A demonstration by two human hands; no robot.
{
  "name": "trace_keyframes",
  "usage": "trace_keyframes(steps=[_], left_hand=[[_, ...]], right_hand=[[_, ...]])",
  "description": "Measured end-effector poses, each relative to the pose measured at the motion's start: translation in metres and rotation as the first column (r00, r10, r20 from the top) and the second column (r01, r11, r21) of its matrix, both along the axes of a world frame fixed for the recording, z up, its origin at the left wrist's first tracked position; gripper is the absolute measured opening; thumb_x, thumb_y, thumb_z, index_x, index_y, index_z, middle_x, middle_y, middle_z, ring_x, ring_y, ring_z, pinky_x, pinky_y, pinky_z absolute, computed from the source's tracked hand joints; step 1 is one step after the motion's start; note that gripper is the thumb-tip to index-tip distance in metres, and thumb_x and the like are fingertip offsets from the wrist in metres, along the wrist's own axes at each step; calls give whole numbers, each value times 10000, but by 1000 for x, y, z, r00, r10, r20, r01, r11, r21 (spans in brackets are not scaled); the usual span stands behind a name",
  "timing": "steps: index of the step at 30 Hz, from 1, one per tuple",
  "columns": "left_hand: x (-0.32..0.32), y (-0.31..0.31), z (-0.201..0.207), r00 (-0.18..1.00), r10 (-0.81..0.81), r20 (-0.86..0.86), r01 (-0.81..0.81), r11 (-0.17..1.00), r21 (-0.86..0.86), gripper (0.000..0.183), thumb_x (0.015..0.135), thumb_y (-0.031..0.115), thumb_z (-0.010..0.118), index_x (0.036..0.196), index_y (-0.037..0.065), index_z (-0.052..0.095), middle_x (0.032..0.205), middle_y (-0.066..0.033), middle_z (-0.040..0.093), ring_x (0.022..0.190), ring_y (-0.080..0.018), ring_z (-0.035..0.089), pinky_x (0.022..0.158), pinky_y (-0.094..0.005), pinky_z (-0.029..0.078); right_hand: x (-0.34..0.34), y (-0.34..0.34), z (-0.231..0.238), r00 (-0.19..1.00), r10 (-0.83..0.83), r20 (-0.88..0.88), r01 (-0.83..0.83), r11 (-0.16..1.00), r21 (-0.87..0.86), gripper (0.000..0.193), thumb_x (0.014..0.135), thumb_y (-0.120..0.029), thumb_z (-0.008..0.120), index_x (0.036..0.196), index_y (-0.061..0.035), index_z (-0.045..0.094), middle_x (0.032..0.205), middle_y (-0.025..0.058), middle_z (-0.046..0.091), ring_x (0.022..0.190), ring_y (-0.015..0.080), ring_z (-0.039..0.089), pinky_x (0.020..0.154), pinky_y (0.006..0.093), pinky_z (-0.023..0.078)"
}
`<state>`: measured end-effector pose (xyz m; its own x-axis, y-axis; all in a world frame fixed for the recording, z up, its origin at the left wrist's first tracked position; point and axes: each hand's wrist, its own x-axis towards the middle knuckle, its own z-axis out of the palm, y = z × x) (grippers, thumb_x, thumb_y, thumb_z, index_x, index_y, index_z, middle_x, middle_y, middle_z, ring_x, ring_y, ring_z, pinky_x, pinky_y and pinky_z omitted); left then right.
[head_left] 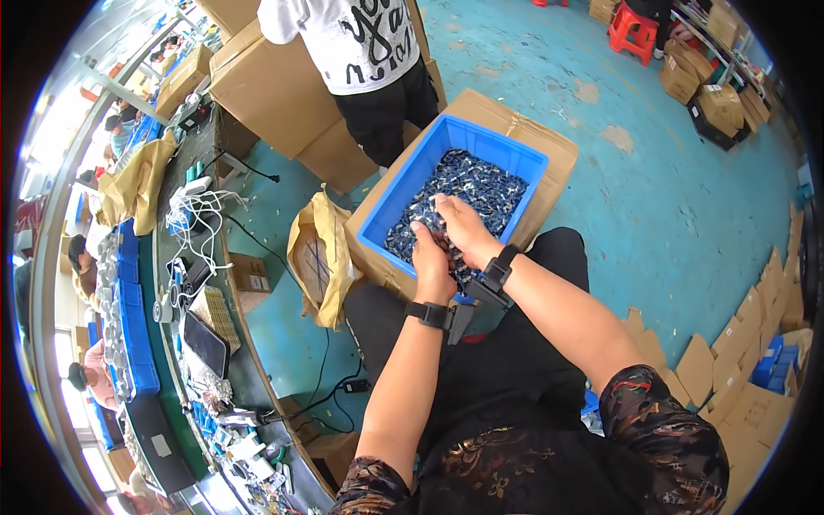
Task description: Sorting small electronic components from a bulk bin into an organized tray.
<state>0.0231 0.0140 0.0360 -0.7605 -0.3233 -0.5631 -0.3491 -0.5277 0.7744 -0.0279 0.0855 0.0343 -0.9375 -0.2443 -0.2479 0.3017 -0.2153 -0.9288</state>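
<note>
A blue plastic bin (524,153) holds a heap of small dark-blue pieces (481,178) with silvery and whitish bits, which look like tiny circuit boards. My left hand (432,261) and my right hand (468,230) are close together over the near side of the heap. Both are cupped toward each other, thumbs up, with some of the pieces between the palms. The lower fingers are partly hidden by the hands and the heap. Each wrist wears a black strap with a small device.
The bin rests on a cardboard box (549,142) in front of my knees. A tan sack (330,257) stands left of it. Further left is a cluttered workbench (257,378) with cables. A person (369,69) stands beyond the bin, near large cartons (266,86). Flattened cardboard (738,369) lies at right.
</note>
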Motion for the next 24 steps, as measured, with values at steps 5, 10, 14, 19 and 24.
trace_keyframes(steps=[5, 10, 14, 19, 24], left_hand=[[10, -15, 4, 991, -106, -87, 101, 993, -61, 403, 944, 438, 597, 1053, 50, 598, 798, 32, 533, 639, -81, 455, 556, -268, 394], [25, -10, -4, 923, -317, -219, 243, 920, -308, 327, 810, 76, 774, 1075, -13, 605, 890, -14, 632, 788, -88, 573, 706, -239, 456], [30, -9, -4, 936, -310, -164, 209, 869, -449, 272, 803, 64, 768, 1025, -3, 625, 822, -9, 628, 737, -78, 559, 656, -237, 451], [33, -6, -12, 936, -300, -185, 115, 757, -643, 195, 801, 52, 757, 934, -5, 627, 804, -11, 624, 696, -64, 529, 612, -228, 436], [32, -3, -9, 930, -304, -207, 103, 755, -648, 193, 798, 56, 759, 921, -9, 625, 806, -11, 621, 694, -59, 522, 614, -224, 432]], right_hand=[[-17, 14, 9, 971, -119, 207, 151, 977, -150, 279, 1017, -373, 502, 1007, -106, 581, 734, -18, 495, 590, 94, 460, 519, 269, 388], [-24, 15, 23, 936, -166, 311, 233, 954, -190, 334, 1009, -433, 493, 952, -113, 568, 743, 14, 549, 597, 121, 504, 524, 286, 413], [-28, 22, 27, 942, -121, 312, 190, 961, -200, 383, 999, -462, 501, 864, -110, 568, 697, 18, 554, 601, 134, 523, 528, 293, 427], [-23, 16, 33, 917, -138, 374, 226, 953, -203, 330, 951, -422, 573, 768, -152, 521, 637, -23, 484, 534, 117, 421, 506, 290, 332], [-23, 18, 21, 952, -124, 279, 191, 955, -226, 347, 954, -434, 571, 758, -154, 512, 634, -26, 479, 540, 116, 419, 510, 291, 337]])
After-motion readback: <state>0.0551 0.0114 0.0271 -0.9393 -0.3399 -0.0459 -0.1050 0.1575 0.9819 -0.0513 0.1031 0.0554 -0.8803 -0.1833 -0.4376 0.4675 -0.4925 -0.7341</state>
